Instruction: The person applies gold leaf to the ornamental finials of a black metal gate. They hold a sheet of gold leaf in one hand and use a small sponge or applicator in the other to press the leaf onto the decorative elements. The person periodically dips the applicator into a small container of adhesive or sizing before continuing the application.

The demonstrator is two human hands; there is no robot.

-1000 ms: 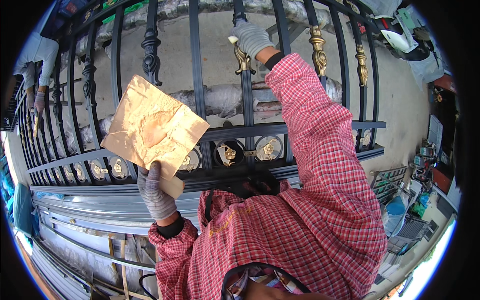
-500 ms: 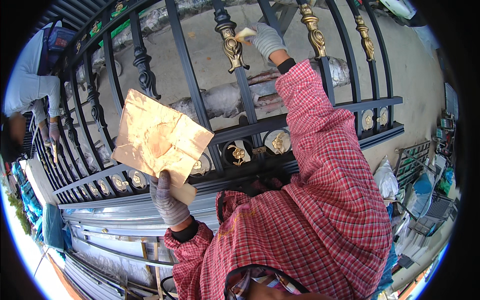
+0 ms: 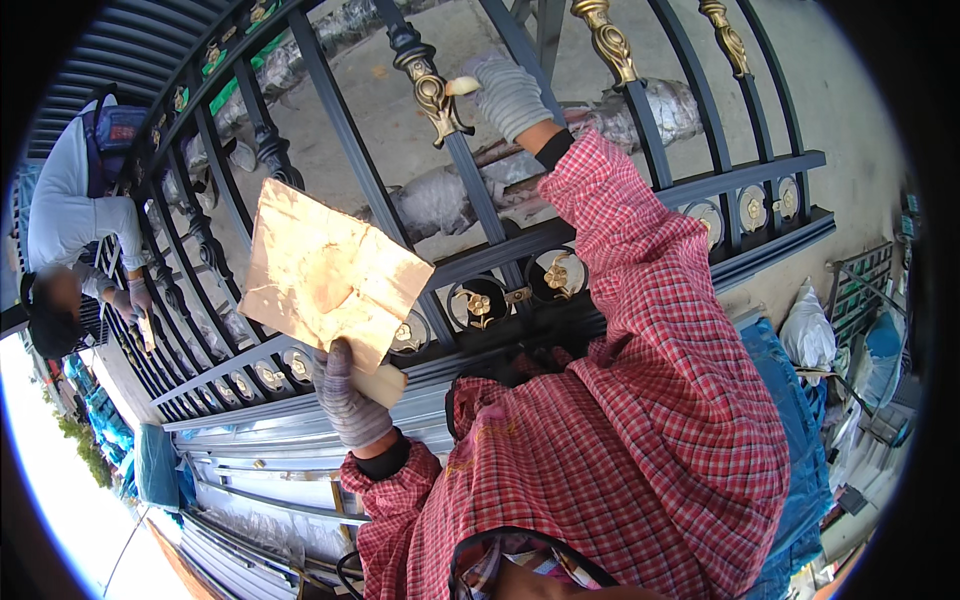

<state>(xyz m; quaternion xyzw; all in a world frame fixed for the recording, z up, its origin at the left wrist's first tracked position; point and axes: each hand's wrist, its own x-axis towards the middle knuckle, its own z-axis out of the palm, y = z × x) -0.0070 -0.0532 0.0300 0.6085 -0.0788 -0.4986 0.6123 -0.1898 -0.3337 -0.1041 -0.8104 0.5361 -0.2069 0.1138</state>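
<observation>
Red-white checked shirt, long sleeves – black cuffs – grey knit gloves on left hand point(image 3: 350, 400), right hand point(image 3: 510, 92).

A co-worker point(image 3: 70, 210) in a white top bends over at the left edge of the frame. Silver-wrapped pipes point(image 3: 440, 200) lie on the concrete behind the bars, upper centre. White bags point(image 3: 808, 330) and blue sheeting point(image 3: 790, 420) sit at the right

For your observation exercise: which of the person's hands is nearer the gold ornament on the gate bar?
Right. The right hand is beside the gold ornament, a pale pad at it; the left hand holds gold-smeared card well below.
</observation>
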